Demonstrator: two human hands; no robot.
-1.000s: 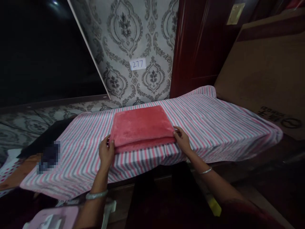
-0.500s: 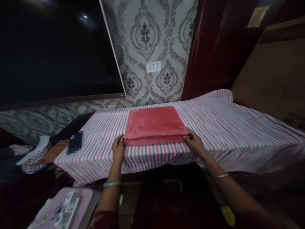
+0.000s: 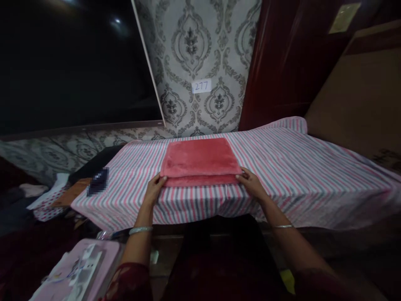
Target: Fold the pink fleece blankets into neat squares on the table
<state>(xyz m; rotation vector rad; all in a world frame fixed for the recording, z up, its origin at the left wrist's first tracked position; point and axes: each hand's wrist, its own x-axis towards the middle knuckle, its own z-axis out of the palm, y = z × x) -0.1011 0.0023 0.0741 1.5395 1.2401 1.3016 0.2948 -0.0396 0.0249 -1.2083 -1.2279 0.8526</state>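
A folded coral-red plush cloth [image 3: 202, 156] lies flat on a striped sheet [image 3: 269, 159], with a lower layer showing along its near edge. At the near left corner, my left hand [image 3: 154, 189] grips the cloth, thumb on top and fingers at the side. My right hand [image 3: 253, 184] pinches the near right corner in much the same way. The undersides of the fingers are partly hidden by the cloth.
Behind the striped surface is a patterned wall with a paper label [image 3: 201, 86]. A large dark screen [image 3: 75, 62] stands at the left, a cardboard box [image 3: 363, 92] at the right. Lower left, a power strip [image 3: 84, 267] rests on a pink surface, near piled clothes [image 3: 46, 207].
Both hands and the near edge of the cloth have shifted slightly left. My left thumb now lies over the cloth's corner. The view has moved a little.
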